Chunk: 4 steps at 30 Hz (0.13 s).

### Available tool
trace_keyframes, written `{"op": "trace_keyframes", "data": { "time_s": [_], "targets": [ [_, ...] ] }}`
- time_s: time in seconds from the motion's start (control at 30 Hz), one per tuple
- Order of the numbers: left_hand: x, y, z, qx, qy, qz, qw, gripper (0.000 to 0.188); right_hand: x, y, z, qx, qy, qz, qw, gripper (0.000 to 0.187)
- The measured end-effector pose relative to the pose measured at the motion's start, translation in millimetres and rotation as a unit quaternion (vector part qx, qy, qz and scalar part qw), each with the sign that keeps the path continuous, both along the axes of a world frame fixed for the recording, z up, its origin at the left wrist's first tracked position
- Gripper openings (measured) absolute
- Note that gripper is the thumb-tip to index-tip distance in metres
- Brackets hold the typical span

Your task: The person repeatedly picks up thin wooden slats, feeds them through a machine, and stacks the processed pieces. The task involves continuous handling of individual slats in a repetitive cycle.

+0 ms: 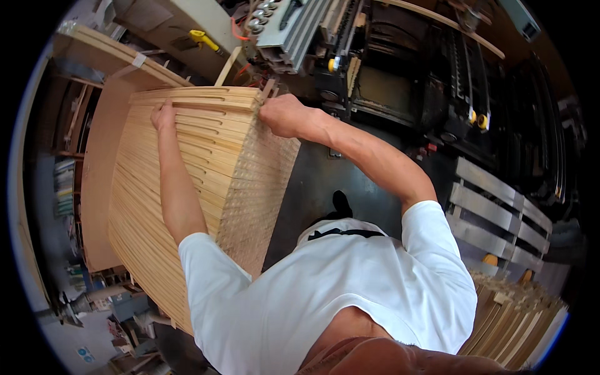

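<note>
A large stack of pale wooden slats point(187, 150), several with long routed grooves, stands in front of me to the left. My left hand point(164, 116) is closed on a wooden slat point(197, 102) near the stack's far edge. At the right end of that far row, my right hand point(282, 116) is curled against the slat ends. Its fingertips are hidden, so what they grip cannot be made out. The cut ends of the slats form a stepped face point(256, 175) below my right hand.
A brown board point(100, 175) stands along the stack's left side. Dark machinery point(400, 75) with rails fills the far right. A slatted metal panel point(494, 206) and more wooden strips point(515, 319) are at my right. A yellow-handled tool point(204, 40) lies beyond the stack.
</note>
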State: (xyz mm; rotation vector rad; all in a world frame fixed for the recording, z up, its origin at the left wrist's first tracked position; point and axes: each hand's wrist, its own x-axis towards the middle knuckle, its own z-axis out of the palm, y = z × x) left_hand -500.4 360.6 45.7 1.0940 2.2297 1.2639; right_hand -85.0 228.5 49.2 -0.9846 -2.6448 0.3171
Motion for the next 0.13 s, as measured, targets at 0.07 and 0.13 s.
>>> {"op": "trace_keyframes", "data": {
  "time_s": [0.07, 0.13],
  "targets": [
    [-24, 6, 2, 0.024, 0.048, 0.034, 0.998, 0.047, 21, -25, -13, 0.009, 0.028, -0.024, 0.999, 0.014],
    [11, 36, 6, 0.066, 0.187, 0.007, 0.98, 0.046, 60, -64, -26, -0.021, 0.087, -0.051, 0.995, 0.015]
  ]
}}
